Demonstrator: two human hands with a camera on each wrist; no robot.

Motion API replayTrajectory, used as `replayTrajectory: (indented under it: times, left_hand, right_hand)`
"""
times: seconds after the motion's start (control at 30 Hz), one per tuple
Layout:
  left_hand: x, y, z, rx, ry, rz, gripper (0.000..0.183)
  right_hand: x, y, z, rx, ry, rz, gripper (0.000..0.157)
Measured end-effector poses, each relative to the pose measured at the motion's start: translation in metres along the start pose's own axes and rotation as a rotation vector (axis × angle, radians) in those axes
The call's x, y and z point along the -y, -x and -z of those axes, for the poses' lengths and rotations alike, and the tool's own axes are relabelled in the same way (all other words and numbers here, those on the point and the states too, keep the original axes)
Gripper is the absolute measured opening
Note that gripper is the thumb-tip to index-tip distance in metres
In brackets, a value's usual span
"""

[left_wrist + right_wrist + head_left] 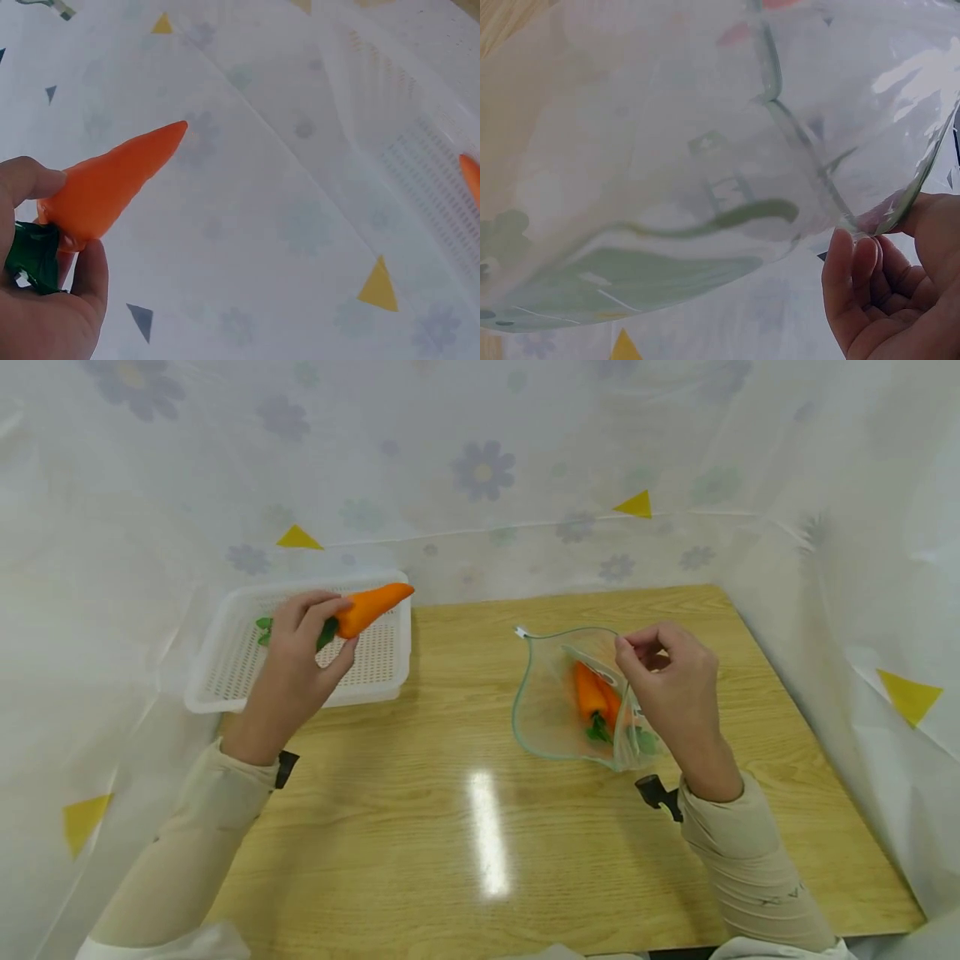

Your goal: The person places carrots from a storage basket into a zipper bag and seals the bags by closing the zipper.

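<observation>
Beige sleeves [183,852], left fingers [321,610] pinching carrot [371,610] (tip rightward, long axis slanting), right fingers [636,670] pinching bag [546,703]

Clad in white cloth [168,945] at the near edge, a beige left sleeve [183,852] and a matching right sleeve [742,852] bearing small dark marks [771,901]; fitted at the wrists with black mounts [286,769], left and right.

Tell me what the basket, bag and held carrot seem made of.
Basket: likely white plastic, fairly matte, with a regularly perforated base. Bag: apparently clear, flexible plastic film, given its see-through walls and glossy highlights. Carrot: smooth, satiny orange skin, perhaps foam or plastic; unclear which.
</observation>
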State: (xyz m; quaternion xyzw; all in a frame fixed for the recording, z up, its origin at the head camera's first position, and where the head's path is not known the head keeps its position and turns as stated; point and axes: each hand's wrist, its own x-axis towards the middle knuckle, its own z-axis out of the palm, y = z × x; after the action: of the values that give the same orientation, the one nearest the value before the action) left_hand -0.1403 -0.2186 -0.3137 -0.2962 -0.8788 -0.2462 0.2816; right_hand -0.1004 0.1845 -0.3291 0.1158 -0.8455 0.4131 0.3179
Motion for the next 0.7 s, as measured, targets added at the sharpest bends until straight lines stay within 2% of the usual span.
replayTrajectory:
  times: [0.27,0.43,0.57,0.7]
  left_hand:
    - [-0.039,-0.005,0.003,-0.026,0.090,-0.171,0.048]
    - [-0.063,-0.006,0.005,-0.070,0.198,-0.265,0.038]
    - [-0.079,-0.004,0.008,-0.104,0.238,-0.308,0.034]
    - [-0.089,-0.005,0.011,-0.128,0.259,-0.330,0.032]
  right_hand:
    - [0.000,0.000,0.001,-0.003,0.001,0.002,0.015]
    - [0.000,0.001,0.001,-0.007,0.003,0.014,0.014]
    - [0.000,0.002,0.000,-0.004,0.002,0.018,0.013]
    - [0.001,0.000,0.001,-0.011,0.002,0.015,0.013]
